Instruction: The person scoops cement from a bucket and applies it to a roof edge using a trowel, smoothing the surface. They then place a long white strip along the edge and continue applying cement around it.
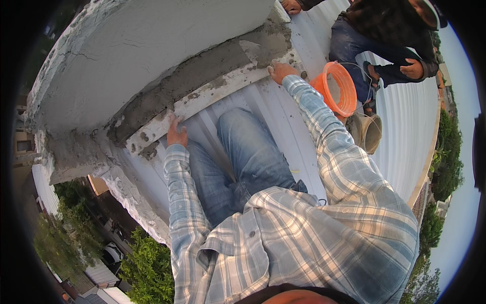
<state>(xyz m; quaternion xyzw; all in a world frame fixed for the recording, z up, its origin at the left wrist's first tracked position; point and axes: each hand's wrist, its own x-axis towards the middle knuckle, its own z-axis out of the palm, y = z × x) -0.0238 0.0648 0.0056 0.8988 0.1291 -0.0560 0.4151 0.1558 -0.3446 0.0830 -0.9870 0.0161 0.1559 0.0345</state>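
A long, pale straight board (210,92), spattered with grey mortar, lies along the foot of the wall. My left hand (176,133) grips its front edge toward the left end, fingers over the edge. Near the right end, my right hand (282,71) has its fingers curled onto the same board. Behind the board runs a band of grey mortar (167,91), rough and dark, between it and the whitish wall (121,48). A lighter, smoother patch shows on the mortar at its right part. The undersides of my fingers are partly hidden.
An orange bucket (345,93) lies tilted right of my right forearm, beside a mortar-stained bucket (372,133). A co-worker in dark clothes sits beyond them, one hand (414,68) near the knee. Ribbed metal roofing (400,152) ends at a drop on the right; broken masonry (134,202) edges the left.
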